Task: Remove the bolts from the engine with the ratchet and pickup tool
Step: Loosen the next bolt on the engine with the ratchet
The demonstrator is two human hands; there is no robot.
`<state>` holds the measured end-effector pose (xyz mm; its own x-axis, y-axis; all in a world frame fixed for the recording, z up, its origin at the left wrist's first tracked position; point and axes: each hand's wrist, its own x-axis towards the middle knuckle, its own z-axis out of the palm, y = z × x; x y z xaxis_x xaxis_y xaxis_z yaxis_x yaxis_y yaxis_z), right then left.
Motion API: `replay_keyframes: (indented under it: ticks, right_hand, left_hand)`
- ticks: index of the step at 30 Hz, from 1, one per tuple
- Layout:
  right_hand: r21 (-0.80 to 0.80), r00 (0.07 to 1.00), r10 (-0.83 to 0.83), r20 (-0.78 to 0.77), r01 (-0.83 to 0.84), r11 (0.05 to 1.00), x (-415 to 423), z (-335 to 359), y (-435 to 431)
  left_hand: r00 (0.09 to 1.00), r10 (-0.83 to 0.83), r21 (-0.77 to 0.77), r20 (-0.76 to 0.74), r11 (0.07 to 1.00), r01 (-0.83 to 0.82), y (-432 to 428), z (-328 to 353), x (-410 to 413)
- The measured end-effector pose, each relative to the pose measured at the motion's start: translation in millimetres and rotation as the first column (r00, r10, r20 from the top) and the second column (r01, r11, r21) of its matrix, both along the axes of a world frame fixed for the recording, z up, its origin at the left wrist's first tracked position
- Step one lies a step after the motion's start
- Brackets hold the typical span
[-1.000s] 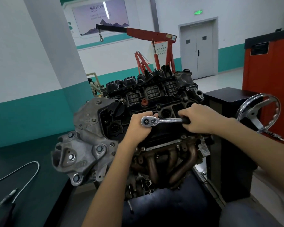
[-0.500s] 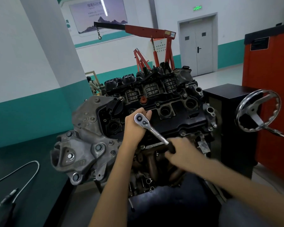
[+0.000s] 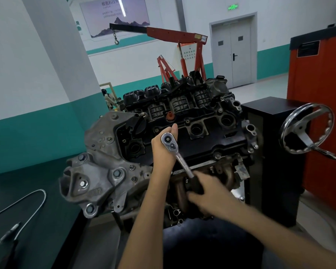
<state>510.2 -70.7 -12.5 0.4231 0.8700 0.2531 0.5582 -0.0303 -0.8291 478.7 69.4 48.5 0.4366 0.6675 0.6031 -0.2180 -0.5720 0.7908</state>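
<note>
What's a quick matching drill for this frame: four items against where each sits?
Items:
1. ratchet
2. pickup tool
3. handwheel
4. red hoist

Places:
A. lying on the dark bench, left of the engine
B. behind the engine, towards the back wall
C. over the engine top, left hand at its head, right hand on its handle
D. right of the engine, beside the black stand

Pairs: 1-C, 2-A, 3-D, 4-B
</note>
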Motion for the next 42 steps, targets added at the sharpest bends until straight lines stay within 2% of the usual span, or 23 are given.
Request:
replay_keyframes:
  ticks: [2,4,6,8,11,13,14,16,18,20,21,22,24,26,29,32,34,35,37,39,41,42]
  right_hand:
    - [0.073,0.985,0.054,-0.167,-0.042,0.996,-28.7,-12.9,9.2]
    - [0.065,0.986,0.034,-0.161,-0.024,0.998,-31.2,-10.4,14.0]
    - [-0.011,0.997,-0.04,0.061,0.04,0.999,-4.1,1.6,10.2]
    - [-0.11,0.936,-0.053,0.349,0.097,0.989,34.4,22.9,1.1]
    - [-0.176,0.733,0.008,0.68,0.152,0.973,80.1,70.7,-6.7]
    - [-0.152,0.572,0.015,0.82,0.192,0.97,94.6,96.2,-7.4]
    - [-0.125,0.53,-0.004,0.848,0.207,0.97,96.5,101.9,-7.2]
    - [-0.088,0.568,-0.066,0.82,0.24,0.967,91.4,93.7,-7.1]
    - [-0.117,0.721,-0.088,0.688,0.229,0.966,68.0,62.6,-7.3]
    - [-0.134,0.936,-0.037,0.349,0.089,0.987,31.5,26.4,-5.0]
    - [-0.088,0.989,0.006,0.15,0.007,0.996,11.1,11.6,-2.3]
    - [-0.017,0.999,0.041,0.005,-0.041,0.999,-7.5,0.3,1.9]
    - [0.068,0.993,0.037,-0.113,-0.029,0.997,-29.0,-11.4,11.6]
    - [0.038,0.998,-0.027,-0.052,0.029,0.999,-20.9,-7.8,14.6]
    - [-0.115,0.947,-0.074,0.313,0.115,0.987,30.9,15.6,1.3]
    - [-0.187,0.771,-0.037,0.636,0.2,0.962,81.6,63.6,-10.5]
    - [-0.159,0.639,-0.019,0.769,0.221,0.962,98.3,92.9,-10.2]
    - [-0.134,0.6,-0.031,0.799,0.229,0.964,100.7,99.4,-8.9]
    - [-0.111,0.616,-0.073,0.784,0.255,0.961,94.7,90.1,-6.9]
    - [-0.101,0.761,-0.11,0.64,0.225,0.969,73.5,56.2,-7.1]
    - [-0.075,0.953,-0.066,0.294,0.092,0.993,37.1,18.7,-6.3]
    - [-0.036,0.994,-0.022,0.105,0.025,0.999,17.1,3.8,-2.7]
  left_hand:
    - [1.0,0.027,0.022,0.007,0.999,-0.027,-0.2,0.3,1.2]
    - [0.998,0.037,0.055,-0.042,0.998,-0.035,3.2,1.9,-3.6]
    - [0.991,0.022,0.131,-0.133,0.991,-0.004,11.4,0.9,-12.6]
    - [0.977,0.027,0.246,-0.211,0.969,0.026,16.0,1.5,-22.6]
    - [0.975,-0.006,0.298,-0.223,0.952,0.074,16.1,8.3,-24.8]
    - [0.967,-0.038,0.254,-0.25,0.962,0.103,13.1,10.4,-20.0]
    - [0.97,-0.055,0.208,-0.239,0.972,0.106,10.4,9.4,-18.0]
    - [0.987,-0.067,0.106,-0.149,0.991,0.083,5.7,3.6,-15.4]
    - [0.998,-0.06,0.038,-0.03,0.997,0.061,4.3,-2.4,-13.4]
    - [0.999,-0.038,0.027,0.03,0.999,0.037,1.7,-3.2,-10.3]
    - [0.999,-0.021,0.026,0.026,0.999,0.021,0.5,-2.3,-8.0]
    - [1.0,-0.005,0.02,0.019,1.0,0.004,-0.3,-1.8,-6.2]
    - [1.0,0.0,-0.001,0.018,1.0,0.0,-1.4,-1.7,-5.4]
    - [1.0,-0.001,0.025,-0.015,1.0,0.002,1.4,-0.9,-8.4]
    - [0.992,-0.017,0.117,-0.127,0.993,0.033,8.1,1.7,-14.3]
    - [0.98,-0.004,0.271,-0.199,0.961,0.059,8.6,8.4,-15.9]
    - [0.977,-0.025,0.34,-0.211,0.935,0.098,7.5,11.1,-13.8]
    - [0.976,-0.041,0.325,-0.214,0.939,0.111,7.2,11.1,-12.6]
    - [0.982,-0.062,0.237,-0.177,0.966,0.104,7.1,7.3,-10.8]
    - [0.993,-0.07,0.141,-0.095,0.987,0.083,5.7,2.3,-8.8]
    - [0.999,-0.043,0.084,-0.006,0.995,0.044,3.2,-1.1,-4.9]
    - [1.0,-0.013,0.069,0.026,0.998,0.011,0.6,-1.4,-1.9]
